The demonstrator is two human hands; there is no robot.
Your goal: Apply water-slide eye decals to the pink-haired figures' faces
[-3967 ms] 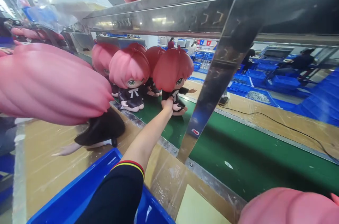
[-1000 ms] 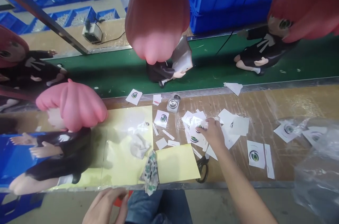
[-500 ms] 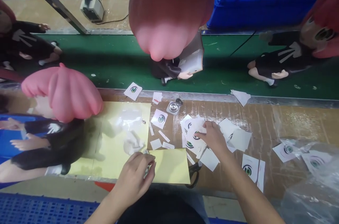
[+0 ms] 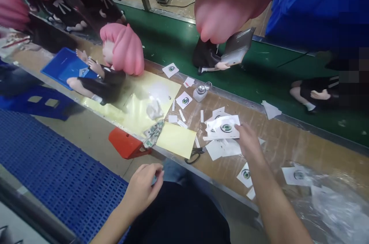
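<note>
My right hand [image 4: 248,142] pinches the edge of a white paper eye sticker [image 4: 218,131] with a green printed eye, above a loose pile of similar papers. My left hand [image 4: 144,186] hovers in front of the bench edge with its fingers curled in. Nothing shows between its thumb and fingers. A patterned cloth [image 4: 154,134] hangs over the bench edge beside a yellow sheet [image 4: 176,140]. Black-handled scissors [image 4: 194,155] lie by that sheet. A pink-haired figure [image 4: 122,49] in a black dress lies on the left of the bench.
A small bottle with a metal top [image 4: 199,93] stands behind the papers. Crumpled white tissue [image 4: 155,109] lies on the yellow covering. The green conveyor [image 4: 170,42] carries a large figure holding a book [image 4: 238,47]. Plastic bags [image 4: 337,205] lie at right; a red bin [image 4: 125,144] is below.
My left hand has let go of the patterned cloth and drawn back off the bench. My right hand has picked an eye sticker from the pile. The view has turned left.
</note>
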